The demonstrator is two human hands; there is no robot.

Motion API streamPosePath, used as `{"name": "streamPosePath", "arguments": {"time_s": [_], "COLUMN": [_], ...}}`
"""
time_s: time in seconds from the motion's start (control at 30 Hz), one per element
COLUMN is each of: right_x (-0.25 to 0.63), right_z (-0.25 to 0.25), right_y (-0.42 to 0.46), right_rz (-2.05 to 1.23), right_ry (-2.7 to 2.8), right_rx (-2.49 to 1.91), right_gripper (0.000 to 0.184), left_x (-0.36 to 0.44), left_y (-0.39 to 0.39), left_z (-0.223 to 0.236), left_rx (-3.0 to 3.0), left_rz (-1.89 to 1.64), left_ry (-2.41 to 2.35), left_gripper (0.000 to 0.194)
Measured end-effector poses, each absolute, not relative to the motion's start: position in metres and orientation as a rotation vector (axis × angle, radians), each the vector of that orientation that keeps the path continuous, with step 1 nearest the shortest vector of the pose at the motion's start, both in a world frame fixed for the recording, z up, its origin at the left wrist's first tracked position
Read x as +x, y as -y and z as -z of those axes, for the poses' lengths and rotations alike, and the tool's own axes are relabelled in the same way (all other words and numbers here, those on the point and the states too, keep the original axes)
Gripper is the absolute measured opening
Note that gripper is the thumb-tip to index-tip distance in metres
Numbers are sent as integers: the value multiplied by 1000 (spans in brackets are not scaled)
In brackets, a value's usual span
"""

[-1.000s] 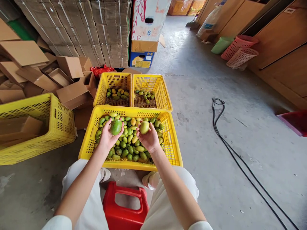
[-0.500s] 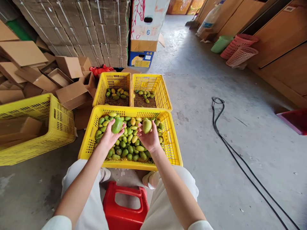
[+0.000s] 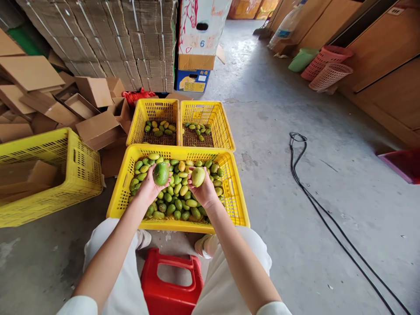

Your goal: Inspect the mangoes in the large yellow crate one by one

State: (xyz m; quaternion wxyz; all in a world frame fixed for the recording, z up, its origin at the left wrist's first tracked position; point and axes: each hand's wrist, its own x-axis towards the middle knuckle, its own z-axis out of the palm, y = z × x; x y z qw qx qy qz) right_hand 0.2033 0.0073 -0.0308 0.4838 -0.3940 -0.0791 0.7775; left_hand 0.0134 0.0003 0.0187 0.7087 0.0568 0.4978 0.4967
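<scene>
My left hand (image 3: 151, 186) is closed round a dark green mango (image 3: 161, 174), held up over the near crate. A paler, yellow-green mango (image 3: 198, 176) sits in the fingers of my right hand (image 3: 205, 191), at about the same height. Below both hands stands a large yellow plastic crate (image 3: 243, 209) with many green and yellowish mangoes (image 3: 179, 204) in it. Against its far side are two smaller yellow crates; the left one (image 3: 139, 114) holds several mixed green and yellow mangoes, and the right one (image 3: 224, 124) holds several green ones.
A red plastic stool (image 3: 172, 293) is between my legs. To the left stand another yellow crate (image 3: 83, 170) with cardboard inside and a heap of open cartons (image 3: 95, 92). Flattened cardboard stacks (image 3: 131, 43) rise behind. A black cable (image 3: 308, 197) lies on the floor at right.
Both mangoes have been turned in my fingers and show different sides. The right one has shifted slightly left and tilted. The crates have not moved.
</scene>
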Motion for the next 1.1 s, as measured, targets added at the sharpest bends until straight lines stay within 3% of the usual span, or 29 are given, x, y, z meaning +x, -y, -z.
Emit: {"name": "streamPosePath", "arguments": {"time_s": [0.13,0.3,0.6,0.87,1.0,1.1], "right_x": [203,204,204,204,204,202], "right_z": [29,30,26,32,31,29], "right_y": [-6,-6,-6,-8,-8,-6], "right_rz": [-1890,-1932,-1970,-1937,-1924,-1904], "right_ry": [223,247,141,193,196,193], "right_rx": [-950,-929,-897,-916,-898,-909], "right_gripper": [46,48,48,53,41,27], "left_x": [14,10,8,8,11,13], "left_y": [2,7,2,1,2,5], "left_z": [-22,-15,-17,-10,-7,-4], "left_rx": [71,141,-18,37,90,132], "left_rz": [-1096,-1137,-1059,-1097,-1104,-1113], "left_ry": [-1156,-1028,-1002,-1062,-1092,-1108], "left_gripper": [44,32,51,32,19,24]}}
